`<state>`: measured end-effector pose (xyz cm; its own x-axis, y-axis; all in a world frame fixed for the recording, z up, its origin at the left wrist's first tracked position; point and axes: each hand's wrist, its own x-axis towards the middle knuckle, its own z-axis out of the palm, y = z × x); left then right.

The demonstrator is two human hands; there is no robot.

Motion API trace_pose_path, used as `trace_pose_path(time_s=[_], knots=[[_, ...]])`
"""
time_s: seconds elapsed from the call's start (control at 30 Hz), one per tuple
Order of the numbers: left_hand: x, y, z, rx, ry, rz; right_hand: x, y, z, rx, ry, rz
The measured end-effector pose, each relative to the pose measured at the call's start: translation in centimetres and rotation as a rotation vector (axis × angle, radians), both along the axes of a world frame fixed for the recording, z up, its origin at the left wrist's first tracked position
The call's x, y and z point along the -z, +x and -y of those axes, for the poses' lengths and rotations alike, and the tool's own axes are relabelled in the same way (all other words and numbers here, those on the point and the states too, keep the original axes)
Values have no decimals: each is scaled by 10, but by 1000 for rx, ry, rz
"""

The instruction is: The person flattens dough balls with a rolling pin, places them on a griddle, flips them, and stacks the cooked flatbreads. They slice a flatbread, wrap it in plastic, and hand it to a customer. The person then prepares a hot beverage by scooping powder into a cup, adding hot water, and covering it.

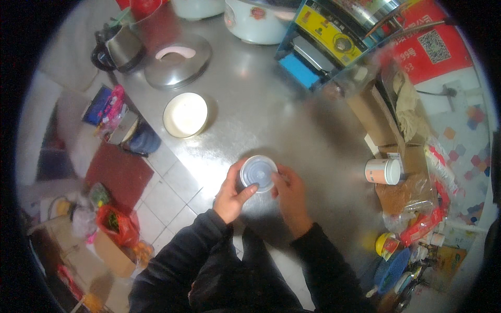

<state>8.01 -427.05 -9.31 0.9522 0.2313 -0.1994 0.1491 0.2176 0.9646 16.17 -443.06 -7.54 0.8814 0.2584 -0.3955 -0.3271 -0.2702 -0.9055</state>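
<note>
My left hand (231,197) wraps around the left side of a round can (257,174), its thumb resting on the near rim. A greyish, ringed top faces up at me; whether it is a lid or the can's end I cannot tell. On the right edge, the curled fingers of my right hand (291,195) grip the rim, slightly blurred. Both hands are above the near edge of a stainless steel table (242,113). Farther off to the left stands a cream-coloured bowl (185,115). A white and orange canister (382,171) is at the right.
A metal pot lid (178,64) with a pink handle, a kettle (119,49) and white pots (254,21) are at the back. Cardboard boxes (375,113) line the right side. A glass-sided case (313,51) stands back right. Tiled floor (168,199) shows at left.
</note>
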Motion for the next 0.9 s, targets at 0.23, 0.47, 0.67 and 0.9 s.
trace_pose_path(time_s=[0.23, 0.47, 0.67, 0.9], knots=[[5, 5, -4, 36, 37, 44, 3, -45, -8, -16, 107, 63], [13, 12, 1, -31, 45, -20, 26, -49, -22, 273, 160, -70], [18, 31, 9, -136, -65, -3, 29, -25, -29, 190, 11, 138], [4, 47, 18, -304, -348, -46, 25, 11, -38, 268, 409, -155]])
